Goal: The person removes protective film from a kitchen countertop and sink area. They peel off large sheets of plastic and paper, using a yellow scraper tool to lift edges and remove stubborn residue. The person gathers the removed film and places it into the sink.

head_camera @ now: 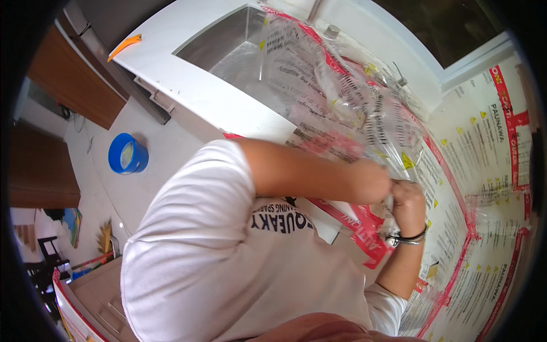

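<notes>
Clear printed plastic film point(307, 85) with red warning tape lies bunched over the steel sink point(230, 64) and the white countertop point(192, 94). My left hand point(372, 181), blurred, is closed on the gathered film, with my forearm reaching across the counter's front edge. Just beside it, my right hand point(409, 201) wears dark and silver bracelets at the wrist and also grips the film. The fingertips of both hands are partly hidden. A loose strip of red tape point(372, 239) hangs below the hands, in front of my white shirt.
An orange cutter-like tool point(125, 46) lies at the counter's far left corner. Metal fittings point(331, 31) stand behind the sink. More taped protective sheeting point(478, 141) covers surfaces at the right. On the floor are a blue bucket point(128, 154), a cable and a broom point(104, 238).
</notes>
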`<state>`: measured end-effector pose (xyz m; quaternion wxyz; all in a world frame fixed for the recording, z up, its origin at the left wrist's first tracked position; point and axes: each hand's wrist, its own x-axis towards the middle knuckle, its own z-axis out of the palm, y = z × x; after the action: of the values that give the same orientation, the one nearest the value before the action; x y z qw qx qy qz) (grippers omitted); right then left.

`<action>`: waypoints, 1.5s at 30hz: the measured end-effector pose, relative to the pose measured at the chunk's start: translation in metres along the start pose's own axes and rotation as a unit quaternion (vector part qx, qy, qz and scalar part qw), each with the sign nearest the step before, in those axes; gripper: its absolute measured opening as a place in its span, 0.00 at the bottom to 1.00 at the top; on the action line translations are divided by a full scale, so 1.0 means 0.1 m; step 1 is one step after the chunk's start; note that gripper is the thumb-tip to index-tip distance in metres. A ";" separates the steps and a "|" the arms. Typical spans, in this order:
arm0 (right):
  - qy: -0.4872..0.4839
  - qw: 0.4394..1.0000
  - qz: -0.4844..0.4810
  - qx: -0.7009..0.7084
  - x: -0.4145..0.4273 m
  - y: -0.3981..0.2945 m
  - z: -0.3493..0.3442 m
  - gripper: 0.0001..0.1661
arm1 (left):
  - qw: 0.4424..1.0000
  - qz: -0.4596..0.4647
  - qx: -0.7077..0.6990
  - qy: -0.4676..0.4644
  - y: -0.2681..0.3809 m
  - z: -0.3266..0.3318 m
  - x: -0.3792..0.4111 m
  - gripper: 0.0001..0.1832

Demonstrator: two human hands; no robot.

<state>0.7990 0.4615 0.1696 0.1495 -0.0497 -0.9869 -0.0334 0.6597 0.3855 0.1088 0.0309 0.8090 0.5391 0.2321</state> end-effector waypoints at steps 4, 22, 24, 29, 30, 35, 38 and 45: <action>0.017 0.984 0.167 0.065 -0.49 0.83 -0.17 0.09 | 0.982 -0.049 -0.161 -0.082 0.21 -0.07 0.88 0.17; 0.432 0.682 0.485 0.336 0.12 1.46 0.12 0.22 | 0.978 -0.204 -0.029 0.031 -1.07 -0.94 -2.81 0.18; 0.241 0.869 0.363 0.236 0.88 0.35 0.20 0.20 | 0.968 -0.243 -0.014 0.061 -1.04 -0.86 -2.89 0.17; -0.115 0.976 -0.085 0.164 1.58 -1.53 0.96 0.29 | 0.952 -0.288 0.008 0.104 -0.97 -0.64 -3.05 0.15; -0.158 0.976 -0.057 0.138 1.59 -1.67 1.07 0.27 | 0.955 -0.271 0.028 0.122 -0.96 -0.59 -3.07 0.15; -0.216 0.966 -0.028 0.141 1.30 -1.50 1.36 0.09 | 0.956 -0.222 0.058 0.184 -0.95 -0.50 -2.82 0.14; -0.221 0.964 -0.048 0.140 1.24 -1.44 1.25 0.07 | 0.980 -0.198 0.016 0.018 -0.91 -0.47 -2.60 0.12; -0.216 0.958 -0.034 0.185 0.85 -0.92 0.74 0.07 | 0.993 -0.107 -0.037 0.028 -0.75 -0.32 -2.01 0.09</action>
<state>0.6868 0.3832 0.1200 -0.0621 0.0067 -0.9857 0.1564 0.5196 0.2322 0.0456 0.0706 0.7384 0.6139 0.2699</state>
